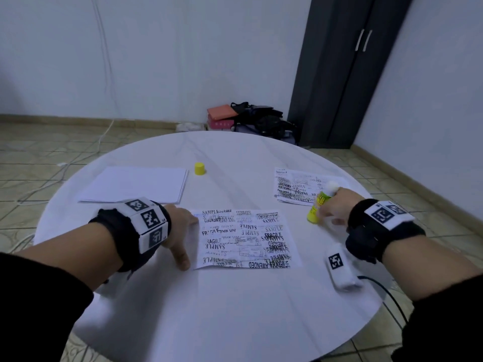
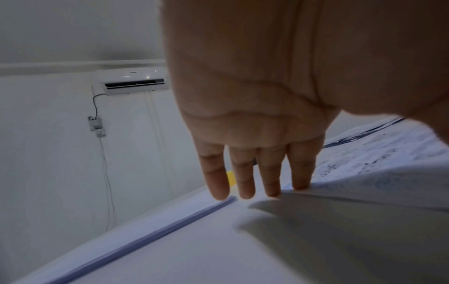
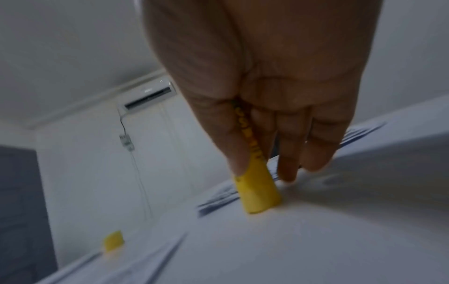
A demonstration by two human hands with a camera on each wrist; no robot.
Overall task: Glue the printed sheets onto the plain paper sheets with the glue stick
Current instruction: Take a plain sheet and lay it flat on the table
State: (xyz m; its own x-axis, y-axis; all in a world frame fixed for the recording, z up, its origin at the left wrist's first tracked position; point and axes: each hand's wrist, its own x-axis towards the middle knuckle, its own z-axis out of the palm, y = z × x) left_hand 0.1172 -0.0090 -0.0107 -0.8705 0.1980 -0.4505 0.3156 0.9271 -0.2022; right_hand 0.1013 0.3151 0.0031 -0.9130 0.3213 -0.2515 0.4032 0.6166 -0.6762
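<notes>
From the head view, the left hand [image 1: 180, 231] is lying flat, fingers straight, pinning the printed sheet [image 1: 245, 239] on the counter [image 1: 235, 309], while the right hand [image 1: 337, 207] is gripping the uncapped glue stick [image 1: 317, 207] upright. Left wrist view: fingertips [image 2: 300, 184] are pressing the edge; a loose hold risks skewing. Right wrist view: the stick's base is sitting on the counter; exposed glue may dry out.

round table [image 1: 235, 322]: smooth matt white top | plain paper stack [image 1: 136, 184]: thin matt white sheets | printed sheet [image 1: 245, 240]: matt paper, black ink | glue stick [image 1: 317, 207]: smooth yellow plastic, slight sheen | cap [image 1: 200, 169]: yellow plastic | wrist bands [image 1: 366, 231]: black cloth | floor [image 1: 39, 152]: glossy tile
</notes>
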